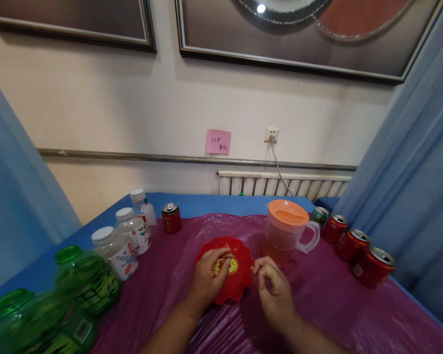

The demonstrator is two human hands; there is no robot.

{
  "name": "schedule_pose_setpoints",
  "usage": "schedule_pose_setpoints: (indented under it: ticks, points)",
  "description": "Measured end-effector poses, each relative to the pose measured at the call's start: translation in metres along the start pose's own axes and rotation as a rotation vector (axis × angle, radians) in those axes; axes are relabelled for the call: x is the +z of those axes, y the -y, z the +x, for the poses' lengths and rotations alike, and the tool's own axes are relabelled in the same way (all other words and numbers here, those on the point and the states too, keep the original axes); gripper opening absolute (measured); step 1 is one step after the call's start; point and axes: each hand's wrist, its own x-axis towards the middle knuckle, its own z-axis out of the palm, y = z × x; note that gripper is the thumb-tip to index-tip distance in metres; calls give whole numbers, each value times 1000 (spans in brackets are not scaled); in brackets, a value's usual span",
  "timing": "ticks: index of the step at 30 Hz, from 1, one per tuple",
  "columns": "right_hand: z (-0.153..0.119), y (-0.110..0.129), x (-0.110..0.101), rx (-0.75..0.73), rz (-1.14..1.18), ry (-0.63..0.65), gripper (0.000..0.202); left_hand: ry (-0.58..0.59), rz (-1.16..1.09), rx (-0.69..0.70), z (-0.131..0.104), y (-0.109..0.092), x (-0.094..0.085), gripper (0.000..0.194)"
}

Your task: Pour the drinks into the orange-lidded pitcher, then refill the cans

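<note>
A red scalloped plate [243, 290] with a yellow emblem in its middle lies on the purple sheet. My left hand [209, 276] reaches over its left side, fingers curved and the thumb apart from them, with the emblem showing through the gap. I see nothing held in it. Just off the plate's right edge, my right hand [275, 291] is closed in a pinch. Anything between its fingertips is too small to make out. Behind that hand stands a clear pitcher [280, 235] with an orange lid and a handle on the right.
Along the left stand green plastic jars [86, 280], clear white-capped bottles [133, 231] and a dark red can [171, 219]. Several red cans [373, 268] and a green can [319, 216] line the right side. Blue curtains [417, 162] hang at both sides.
</note>
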Motion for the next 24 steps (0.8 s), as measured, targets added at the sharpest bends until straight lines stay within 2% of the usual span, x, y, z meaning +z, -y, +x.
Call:
schedule_pose_setpoints:
  ticks: [5,9,13,17,20,24]
  points:
    - [5,-15,25,-62,14,137,25,16,-17,10,-2,0,1,22]
    - [-1,-25,29,-113,-21,176,26,-22,-37,-31,-1,1,-1,23]
    - [-6,-26,23,-163,-44,194,26,-121,-137,-154,5,1,-6,24]
    - [-6,-16,18,-248,-47,222,24,-283,-263,-272,18,-1,-15,30]
    - [-6,-1,14,-367,-57,394,29,-369,-344,-325,31,-6,-24,33]
    - [-10,12,15,-449,-138,783,30,-439,-386,-346,48,-19,-39,36]
